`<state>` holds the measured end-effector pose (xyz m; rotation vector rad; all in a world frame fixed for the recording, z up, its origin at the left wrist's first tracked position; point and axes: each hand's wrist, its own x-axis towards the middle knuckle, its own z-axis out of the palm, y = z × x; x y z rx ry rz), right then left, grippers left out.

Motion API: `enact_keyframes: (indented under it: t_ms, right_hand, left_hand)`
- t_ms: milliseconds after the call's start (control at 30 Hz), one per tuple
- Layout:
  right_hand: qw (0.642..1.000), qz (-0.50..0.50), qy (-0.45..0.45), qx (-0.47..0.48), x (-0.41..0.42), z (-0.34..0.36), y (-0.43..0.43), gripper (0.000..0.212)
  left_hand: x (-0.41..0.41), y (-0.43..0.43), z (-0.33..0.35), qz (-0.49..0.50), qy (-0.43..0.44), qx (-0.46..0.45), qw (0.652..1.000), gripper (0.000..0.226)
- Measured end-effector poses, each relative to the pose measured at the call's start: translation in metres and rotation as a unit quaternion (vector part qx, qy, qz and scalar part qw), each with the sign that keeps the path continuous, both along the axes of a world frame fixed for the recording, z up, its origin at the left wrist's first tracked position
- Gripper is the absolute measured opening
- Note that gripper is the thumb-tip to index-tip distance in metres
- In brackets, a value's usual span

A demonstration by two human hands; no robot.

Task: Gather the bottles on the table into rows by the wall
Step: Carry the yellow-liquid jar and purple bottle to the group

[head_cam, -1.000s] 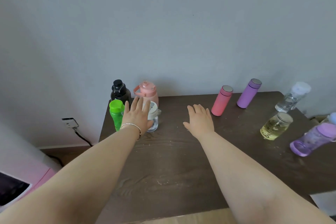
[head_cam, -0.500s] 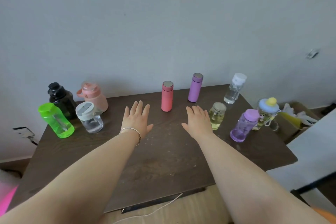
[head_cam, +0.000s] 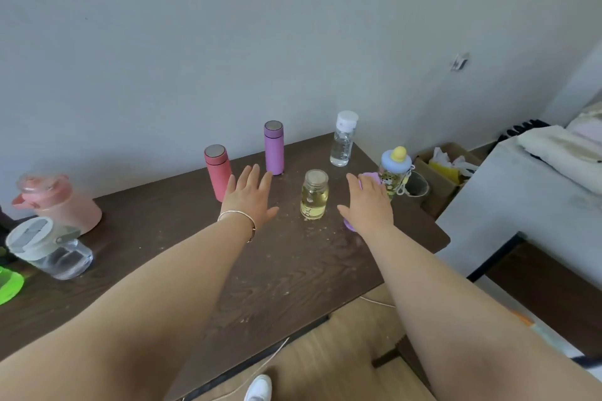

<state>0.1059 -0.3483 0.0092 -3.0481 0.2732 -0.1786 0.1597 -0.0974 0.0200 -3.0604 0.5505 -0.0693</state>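
I'm holding both hands out flat over the bench [head_cam: 293, 270], fingers spread wide, gripping nothing. My left hand [head_cam: 249, 197], with a bracelet [head_cam: 239, 216] at the wrist, is hovering just in front of the red flask [head_cam: 217, 171] and the purple flask [head_cam: 274, 147], both standing upright near the wall [head_cam: 228, 42]. My right hand [head_cam: 368, 205] is reaching over a lilac bottle [head_cam: 369, 177] and hiding most of it; I cannot tell whether I'm touching it. Between my hands a jar [head_cam: 314, 195] of yellow liquid is standing upright. Beyond it, at the far corner by the wall, a clear bottle [head_cam: 342, 139] with a white cap is standing. Just right of my right hand, at the bench edge, a kids' bottle [head_cam: 394, 174] with a blue and yellow top is standing. Off at the left end, well apart from my hands, the pink jug [head_cam: 60, 202] is sitting by the wall, the clear jug [head_cam: 49, 247] just in front of it, and a green bottle [head_cam: 9, 285] is showing at the frame edge.
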Motion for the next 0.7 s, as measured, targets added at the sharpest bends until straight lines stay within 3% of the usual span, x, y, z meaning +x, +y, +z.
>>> enact_keyframes:
  t_ms: [367,700]
  right_hand:
    - [0.989,-0.112,0.011,0.099,0.017,-0.023,-0.055,0.082]
    - [0.961,-0.133,-0.017,0.241,0.044,-0.056,-0.057,0.084]
  left_hand:
    - [0.065,-0.083,-0.022,-0.103,0.038,-0.019,0.994,0.085]
    - [0.108,-0.112,-0.064,-0.097,0.134,-0.067,0.984,0.090]
